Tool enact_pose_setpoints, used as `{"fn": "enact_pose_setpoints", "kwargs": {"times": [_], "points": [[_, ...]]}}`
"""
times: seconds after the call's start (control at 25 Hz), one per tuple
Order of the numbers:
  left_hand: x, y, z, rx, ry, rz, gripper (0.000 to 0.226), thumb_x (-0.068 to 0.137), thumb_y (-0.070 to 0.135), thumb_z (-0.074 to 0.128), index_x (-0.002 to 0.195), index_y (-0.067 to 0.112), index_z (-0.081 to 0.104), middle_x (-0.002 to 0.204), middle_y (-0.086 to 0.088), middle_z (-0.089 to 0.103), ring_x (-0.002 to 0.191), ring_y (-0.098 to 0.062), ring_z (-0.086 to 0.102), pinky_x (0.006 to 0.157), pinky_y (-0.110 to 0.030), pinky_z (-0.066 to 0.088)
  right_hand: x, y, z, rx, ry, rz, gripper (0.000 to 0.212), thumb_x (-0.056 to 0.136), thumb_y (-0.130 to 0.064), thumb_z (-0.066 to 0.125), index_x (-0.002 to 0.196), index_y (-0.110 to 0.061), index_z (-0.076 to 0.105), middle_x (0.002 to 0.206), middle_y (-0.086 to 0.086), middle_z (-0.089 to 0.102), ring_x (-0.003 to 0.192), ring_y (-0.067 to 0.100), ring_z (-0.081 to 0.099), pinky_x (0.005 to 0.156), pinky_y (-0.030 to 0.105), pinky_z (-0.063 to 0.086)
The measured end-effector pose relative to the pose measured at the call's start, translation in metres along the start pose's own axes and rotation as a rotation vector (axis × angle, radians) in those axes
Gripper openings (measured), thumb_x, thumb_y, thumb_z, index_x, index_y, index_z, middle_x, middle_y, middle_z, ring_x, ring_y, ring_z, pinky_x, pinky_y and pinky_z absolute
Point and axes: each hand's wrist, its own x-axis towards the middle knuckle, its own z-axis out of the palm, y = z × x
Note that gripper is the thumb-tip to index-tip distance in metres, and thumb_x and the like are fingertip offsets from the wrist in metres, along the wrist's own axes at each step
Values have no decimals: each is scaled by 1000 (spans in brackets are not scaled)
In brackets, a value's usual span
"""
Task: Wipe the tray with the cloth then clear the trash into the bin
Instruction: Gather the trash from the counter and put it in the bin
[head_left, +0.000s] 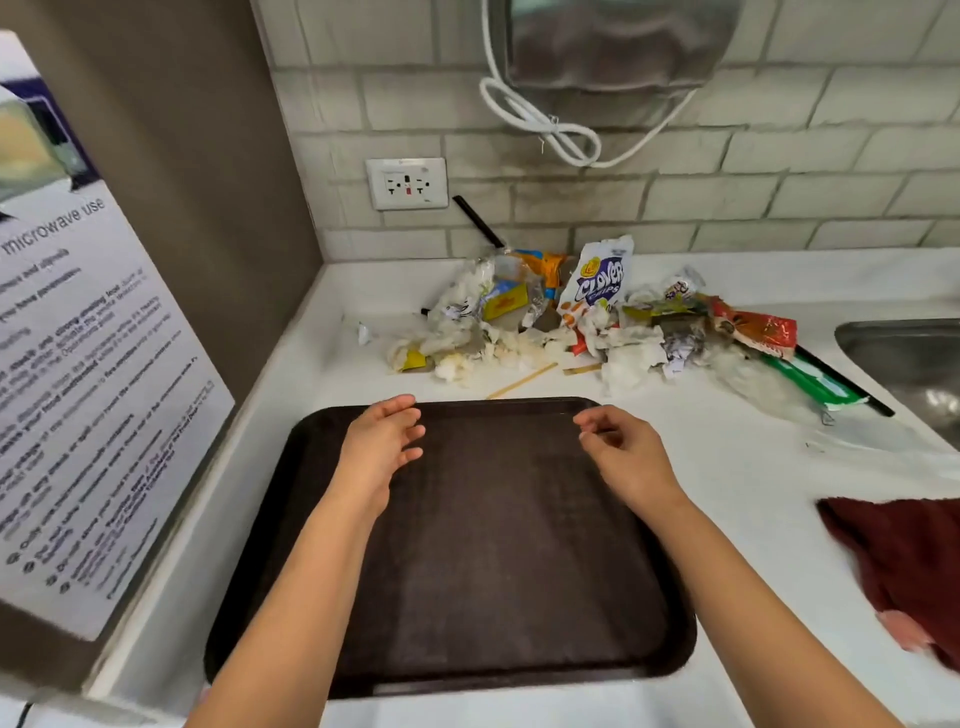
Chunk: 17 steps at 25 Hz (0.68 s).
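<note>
**Brown tray bare, both hands empty over its far edge**

White counter (727, 483) runs from the left wall to the sink. Far left: a notice (88, 395) w/ "microwave use" text leans on the brown side panel. Next right, a dark brown tray (498, 571) lies flat on the counter, nothing on it, near edge close to the counter front.

L hand (382, 441) hovers over the tray's far-left part, palm turned inward, fingers loosely spread & slightly curled, holding nothing. R hand (623, 452) hovers over the far-right part, fingers curled in more, thumb near forefinger, also nothing in it. Can't tell if either hand touches the tray surface.

Behind the tray, toward the tiled wall: trash (571, 327) in a heap, incl. crumpled tissues, wrappers, a "Clover Chips" bag (597, 280), wooden sticks just beyond the tray's far rim, a black straw sticking up. Outlet (407, 183) on the wall above-left of the heap; white cord (540, 122) looped under a metal dispenser up top.

Right of the heap: red & green wrappers, clear plastic. Far right: steel sink (904, 358) at the frame edge; below it a dark red cloth (904, 561) lies crumpled on the counter, well apart from the tray & from both hands.
</note>
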Motion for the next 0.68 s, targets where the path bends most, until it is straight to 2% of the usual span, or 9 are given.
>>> {"fn": "enact_pose_setpoints", "kwargs": {"times": [0.12,0.24,0.4,0.52,0.6,0.68], "points": [[39,5,-10,20,37,8,13,92,10,54,95,20,61,92,1,59,80,-10,58,67,-24,48,19,4,8,-47,17,12,20,84,-2,55,88,-18,65,78,-10,59,68,3,51,59,0,40],[66,5,-16,60,73,34,16,91,11,55,88,24,62,91,2,59,85,-13,58,69,-24,49,36,7,12,-116,-4,10,20,85,-3,55,85,-21,65,80,-6,60,67,5,51,61,6,41],[102,4,-15,188,130,79,22,89,9,51,105,17,64,90,3,59,89,-17,56,82,-31,50,72,7,20,-196,-52,-21,20,86,-1,53,86,-18,64,87,0,61,66,6,52,58,5,41],[127,3,-10,415,136,126,29,87,9,51,113,15,62,109,-2,62,100,-24,58,92,-33,47,104,2,23,-315,-89,-87,26,86,4,48,89,-14,67,98,2,60,74,10,52,61,5,40],[144,5,-4,629,107,197,33,87,9,51,118,14,61,119,-6,61,108,-26,57,86,-24,43,128,-4,26,-365,-114,-133,31,85,8,44,91,-10,69,99,3,59,76,9,50,64,9,36],[164,9,2,820,85,282,33,86,9,51,118,12,60,120,-11,61,111,-29,56,82,-23,39,152,-5,37,-467,-167,-151,32,85,6,44,93,-13,69,103,3,58,79,13,52,72,18,39]]}}
